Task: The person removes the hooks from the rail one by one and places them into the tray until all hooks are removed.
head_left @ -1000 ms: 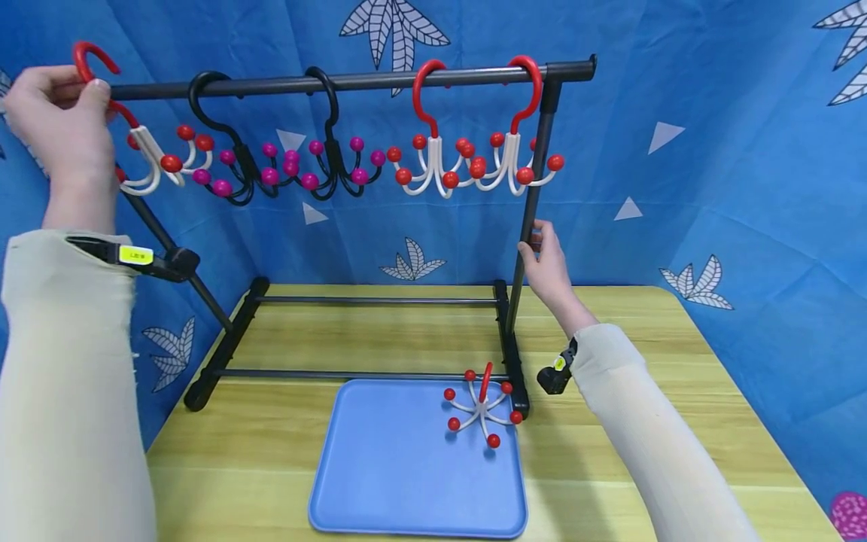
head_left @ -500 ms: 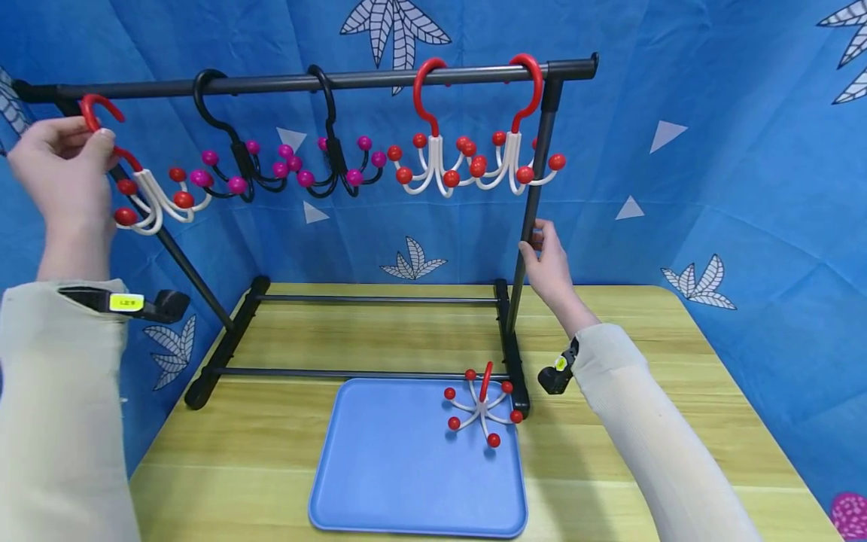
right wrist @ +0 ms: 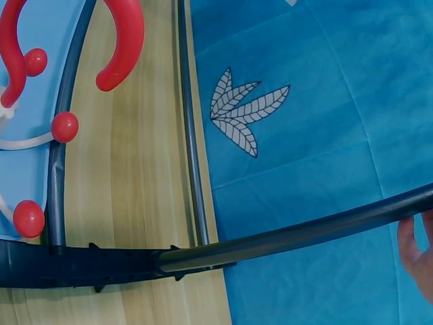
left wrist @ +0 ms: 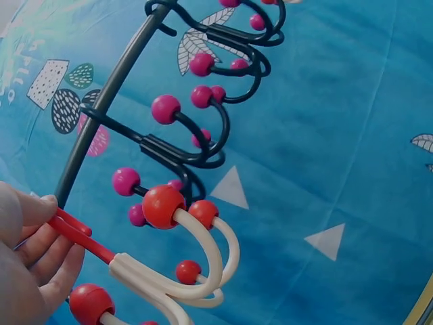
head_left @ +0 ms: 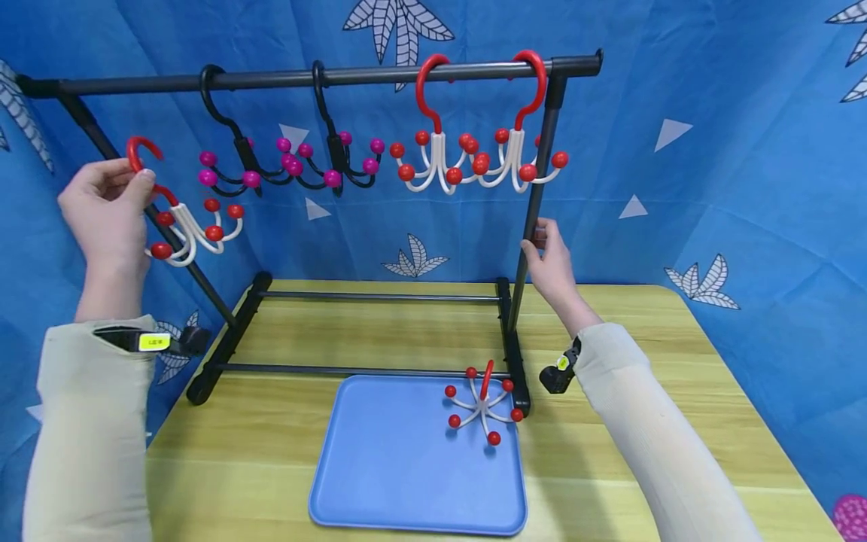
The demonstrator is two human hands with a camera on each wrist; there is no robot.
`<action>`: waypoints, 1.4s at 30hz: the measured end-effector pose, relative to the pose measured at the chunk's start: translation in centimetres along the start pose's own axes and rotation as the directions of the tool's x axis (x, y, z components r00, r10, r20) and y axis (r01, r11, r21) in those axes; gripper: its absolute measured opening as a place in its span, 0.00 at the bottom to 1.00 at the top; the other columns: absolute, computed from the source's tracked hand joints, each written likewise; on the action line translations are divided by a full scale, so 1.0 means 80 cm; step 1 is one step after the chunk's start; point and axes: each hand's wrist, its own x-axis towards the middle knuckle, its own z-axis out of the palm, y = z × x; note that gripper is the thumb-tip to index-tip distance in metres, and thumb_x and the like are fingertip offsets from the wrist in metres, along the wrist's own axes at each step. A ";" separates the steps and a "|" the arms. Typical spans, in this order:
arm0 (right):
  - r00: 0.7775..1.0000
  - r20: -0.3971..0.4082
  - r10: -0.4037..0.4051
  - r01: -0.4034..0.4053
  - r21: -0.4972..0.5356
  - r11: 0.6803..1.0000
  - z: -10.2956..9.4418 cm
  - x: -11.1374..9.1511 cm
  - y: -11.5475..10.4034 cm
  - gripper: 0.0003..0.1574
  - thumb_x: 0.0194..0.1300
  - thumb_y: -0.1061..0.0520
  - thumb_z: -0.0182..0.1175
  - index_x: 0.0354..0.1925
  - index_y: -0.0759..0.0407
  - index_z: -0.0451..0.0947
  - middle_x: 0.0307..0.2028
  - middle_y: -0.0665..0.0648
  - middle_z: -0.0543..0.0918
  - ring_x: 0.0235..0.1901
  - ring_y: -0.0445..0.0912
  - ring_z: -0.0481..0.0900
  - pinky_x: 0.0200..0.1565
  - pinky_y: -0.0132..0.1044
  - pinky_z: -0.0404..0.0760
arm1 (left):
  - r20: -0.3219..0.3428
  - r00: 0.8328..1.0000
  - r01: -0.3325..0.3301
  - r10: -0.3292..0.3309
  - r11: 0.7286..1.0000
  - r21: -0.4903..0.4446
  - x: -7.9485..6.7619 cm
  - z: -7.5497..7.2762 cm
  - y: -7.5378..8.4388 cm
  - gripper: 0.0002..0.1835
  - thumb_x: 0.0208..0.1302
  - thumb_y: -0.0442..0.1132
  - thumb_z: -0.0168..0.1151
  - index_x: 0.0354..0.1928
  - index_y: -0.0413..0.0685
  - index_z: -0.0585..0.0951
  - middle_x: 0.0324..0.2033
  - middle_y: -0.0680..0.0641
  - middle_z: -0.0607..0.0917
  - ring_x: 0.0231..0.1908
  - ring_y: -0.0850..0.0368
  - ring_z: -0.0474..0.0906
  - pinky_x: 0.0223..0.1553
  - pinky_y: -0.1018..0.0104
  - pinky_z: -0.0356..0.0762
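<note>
In the head view my left hand point(head_left: 111, 218) pinches the red hook of a white hanger with red balls point(head_left: 193, 226). It hangs below the rack's top bar point(head_left: 271, 79), clear of it, in front of the left post. The left wrist view shows thumb and fingers on that red hook point(left wrist: 81, 237). My right hand point(head_left: 552, 260) holds the rack's right post point(head_left: 531, 203) partway up, thumb in front and fingers partly hidden behind. Two black hangers with magenta balls point(head_left: 247, 158) and two red-hooked white hangers point(head_left: 436, 150) hang along the bar.
On the wooden table point(head_left: 609, 452) lies a blue tray point(head_left: 406, 459), with another red-and-white hanger point(head_left: 483, 406) at its back right. The rack's black feet point(head_left: 203, 384) and lower rails point(head_left: 291, 369) stand behind it. A blue patterned cloth point(head_left: 643, 150) hangs around.
My left hand has brought the red-hooked hanger down from the top bar's left end, then slightly right. The black hangers have swayed and turned. My right hand stays on the post.
</note>
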 end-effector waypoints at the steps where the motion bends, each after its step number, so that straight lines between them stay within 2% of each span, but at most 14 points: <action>1: 1.000 -0.001 0.004 -0.004 0.000 1.000 0.000 0.000 0.000 0.24 0.69 0.55 0.46 0.60 0.58 0.56 0.53 0.62 0.68 0.55 0.54 0.68 0.54 0.49 0.70 | 0.000 1.000 0.012 -0.012 1.000 -0.018 -0.004 -0.001 -0.001 0.19 0.45 0.42 0.70 0.43 0.46 0.82 0.34 0.53 0.78 0.35 0.65 0.76 0.50 0.75 0.72; 7: 1.000 -0.014 -0.001 0.001 0.022 1.000 0.001 -0.001 0.003 0.23 0.68 0.55 0.48 0.59 0.56 0.58 0.52 0.61 0.70 0.54 0.54 0.70 0.54 0.49 0.71 | 0.006 0.999 0.036 -0.036 0.999 -0.012 -0.023 -0.006 -0.017 0.20 0.45 0.43 0.70 0.43 0.45 0.82 0.34 0.53 0.78 0.35 0.64 0.76 0.47 0.76 0.72; 11: 0.999 -0.025 -0.022 0.023 0.027 0.999 -0.002 0.000 0.007 0.22 0.67 0.55 0.50 0.58 0.54 0.61 0.51 0.60 0.71 0.53 0.54 0.72 0.53 0.48 0.72 | 0.029 0.998 0.047 -0.048 0.998 0.028 -0.037 -0.005 -0.034 0.20 0.46 0.43 0.70 0.43 0.46 0.81 0.33 0.53 0.79 0.34 0.64 0.76 0.44 0.78 0.73; 14: 0.999 -0.030 -0.025 0.025 0.012 1.000 -0.005 0.002 0.008 0.23 0.67 0.54 0.51 0.59 0.51 0.60 0.51 0.59 0.71 0.52 0.54 0.73 0.52 0.49 0.72 | 0.059 0.996 0.052 -0.060 0.990 0.134 -0.047 -0.001 -0.049 0.19 0.49 0.45 0.67 0.44 0.47 0.81 0.34 0.56 0.78 0.34 0.66 0.75 0.42 0.78 0.72; 17: 0.999 -0.030 -0.016 0.016 0.003 1.000 -0.006 0.002 0.009 0.25 0.67 0.53 0.51 0.61 0.49 0.58 0.51 0.59 0.70 0.52 0.54 0.73 0.52 0.50 0.72 | 0.085 0.994 0.043 -0.067 0.967 0.250 -0.058 0.003 -0.065 0.19 0.53 0.46 0.64 0.46 0.49 0.80 0.33 0.58 0.78 0.34 0.68 0.75 0.41 0.78 0.71; 20: 1.000 -0.024 -0.007 0.007 0.004 1.000 -0.005 0.002 0.009 0.27 0.67 0.53 0.50 0.62 0.49 0.56 0.52 0.60 0.70 0.52 0.55 0.72 0.52 0.51 0.72 | 0.101 0.993 0.034 -0.067 0.953 0.300 -0.068 0.007 -0.078 0.18 0.54 0.46 0.63 0.47 0.49 0.80 0.33 0.60 0.78 0.34 0.68 0.74 0.40 0.79 0.72; 28: 1.000 0.004 0.007 -0.007 0.011 1.000 -0.004 0.000 0.002 0.27 0.68 0.54 0.48 0.62 0.52 0.54 0.51 0.62 0.69 0.52 0.55 0.70 0.52 0.51 0.71 | 0.178 0.982 0.024 -0.064 0.977 0.214 -0.101 0.019 -0.095 0.14 0.55 0.38 0.64 0.44 0.41 0.80 0.29 0.57 0.79 0.31 0.65 0.74 0.36 0.81 0.73; 32: 1.000 0.018 0.011 -0.011 0.008 1.000 -0.005 0.000 -0.002 0.26 0.69 0.55 0.46 0.63 0.54 0.52 0.51 0.63 0.68 0.52 0.55 0.70 0.51 0.51 0.71 | 0.218 0.973 0.020 -0.076 0.968 0.248 -0.118 0.026 -0.102 0.14 0.56 0.39 0.63 0.44 0.41 0.79 0.28 0.59 0.79 0.29 0.66 0.73 0.26 0.80 0.70; 36: 1.000 0.021 0.011 -0.011 0.004 1.000 -0.005 0.000 -0.002 0.26 0.69 0.56 0.46 0.62 0.55 0.52 0.51 0.63 0.68 0.52 0.55 0.69 0.51 0.51 0.71 | 0.239 0.965 0.037 -0.105 0.961 0.274 -0.131 0.030 -0.110 0.14 0.56 0.39 0.64 0.44 0.41 0.80 0.27 0.61 0.80 0.29 0.66 0.74 0.19 0.75 0.63; 42: 1.000 0.027 0.011 -0.011 -0.003 1.000 -0.004 0.001 -0.002 0.27 0.70 0.56 0.45 0.63 0.55 0.51 0.51 0.64 0.68 0.52 0.55 0.69 0.51 0.51 0.71 | 0.268 0.953 0.064 -0.139 0.961 0.268 -0.151 0.036 -0.125 0.12 0.55 0.38 0.64 0.42 0.43 0.80 0.29 0.60 0.80 0.34 0.65 0.74 0.25 0.73 0.64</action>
